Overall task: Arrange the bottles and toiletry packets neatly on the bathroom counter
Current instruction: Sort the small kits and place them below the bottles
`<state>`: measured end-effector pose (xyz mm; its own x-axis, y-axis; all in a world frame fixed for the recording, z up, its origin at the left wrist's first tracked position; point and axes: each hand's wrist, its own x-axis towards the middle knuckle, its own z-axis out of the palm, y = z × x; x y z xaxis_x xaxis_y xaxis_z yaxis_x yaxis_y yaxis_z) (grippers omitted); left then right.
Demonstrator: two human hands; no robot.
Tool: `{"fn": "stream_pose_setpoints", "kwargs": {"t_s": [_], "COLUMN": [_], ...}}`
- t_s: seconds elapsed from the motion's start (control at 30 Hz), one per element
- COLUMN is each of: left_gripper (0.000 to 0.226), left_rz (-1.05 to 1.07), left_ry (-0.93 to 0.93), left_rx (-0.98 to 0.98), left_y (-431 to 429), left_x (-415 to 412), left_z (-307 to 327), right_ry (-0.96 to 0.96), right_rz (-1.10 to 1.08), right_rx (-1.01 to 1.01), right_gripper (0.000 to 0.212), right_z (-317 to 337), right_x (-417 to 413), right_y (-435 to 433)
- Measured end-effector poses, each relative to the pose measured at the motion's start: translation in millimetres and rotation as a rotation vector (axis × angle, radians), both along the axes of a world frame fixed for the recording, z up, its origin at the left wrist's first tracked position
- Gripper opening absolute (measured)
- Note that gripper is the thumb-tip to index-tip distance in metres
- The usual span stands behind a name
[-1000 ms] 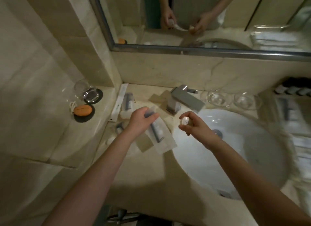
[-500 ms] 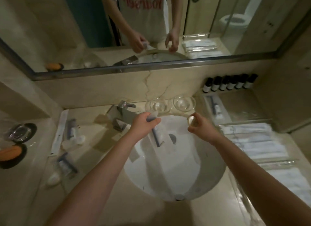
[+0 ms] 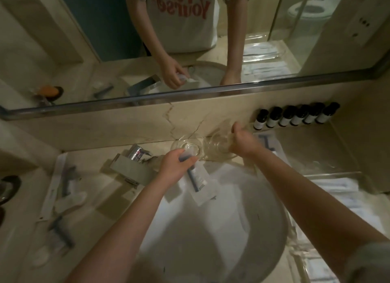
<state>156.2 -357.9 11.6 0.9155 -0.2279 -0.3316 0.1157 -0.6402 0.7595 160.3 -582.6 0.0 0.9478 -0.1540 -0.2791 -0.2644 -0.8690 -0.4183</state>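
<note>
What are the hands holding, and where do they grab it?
Left hand pinches the clear packet by its top end. Right hand at a glass dish: hold unclear.

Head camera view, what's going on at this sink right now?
A person is tidying toiletries. The left hand holds a clear toiletry packet over the sink basin. The right hand is at the rim of a glass dish behind the basin, fingers curled; whether it grips anything is unclear. Six small dark bottles stand in a row further right, and more packets lie left of the faucet.
</note>
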Motion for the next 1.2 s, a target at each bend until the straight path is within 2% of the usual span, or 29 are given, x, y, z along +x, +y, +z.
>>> {"fn": "stream_pose_setpoints", "kwargs": {"t_s": [0.17, 0.27, 0.5, 0.57, 0.63, 0.7, 0.73, 0.8, 0.87, 0.93, 1.03, 1.2], "left_gripper": [0.025, 0.034, 0.037, 0.04, 0.046, 0.05, 0.047, 0.034, 0.023, 0.019, 0.011, 0.031], "left_rz": [0.028, 0.024, 0.035, 0.03, 0.024, 0.038, 0.045, 0.042, 0.033, 0.018, 0.013, 0.071], "left_ry": [-0.007, 0.001, 0.019, 0.001, -0.016, -0.035, -0.051, -0.072, -0.081, -0.094, -0.121, -0.112], "left_rx": [-0.027, -0.017, -0.027, -0.03, -0.056, -0.12, -0.153, -0.206, -0.291, -0.348, -0.365, -0.319], "left_y": [-2, -1, -3, -4, -5, -5, -7, -10, -15, -22, -31, -21], "left_x": [8, 8, 6, 6, 5, 1, -1, -6, -12, -21, -33, -47], "left_z": [-3, -6, -3, 0, 8, 18, 23, 34, 46, 56, 67, 63], "right_ry": [0.035, 0.014, 0.024, -0.06, -0.257, -0.345, -0.289, -0.072, 0.042, -0.015, -0.134, -0.241], "right_rz": [0.142, 0.205, 0.202, 0.197, 0.097, -0.099, -0.172, -0.161, -0.082, -0.11, -0.22, -0.392], "right_rx": [-0.188, -0.364, -0.449, -0.43, -0.264, 0.114, 0.354, 0.802, 1.048, 1.167, 1.199, 1.186], "right_gripper": [0.056, 0.063, 0.062, 0.058, 0.051, 0.044, 0.044, 0.051, 0.056, 0.043, 0.016, 0.009], "right_z": [-23, -36, -43, -35, -27, -17, -12, -3, 1, 4, 16, 34], "right_x": [16, 17, 17, 11, -3, -26, -40, -70, -92, -106, -118, -142], "right_y": [-8, -15, -17, -13, -5, 8, 13, 22, 28, 35, 42, 27]}}
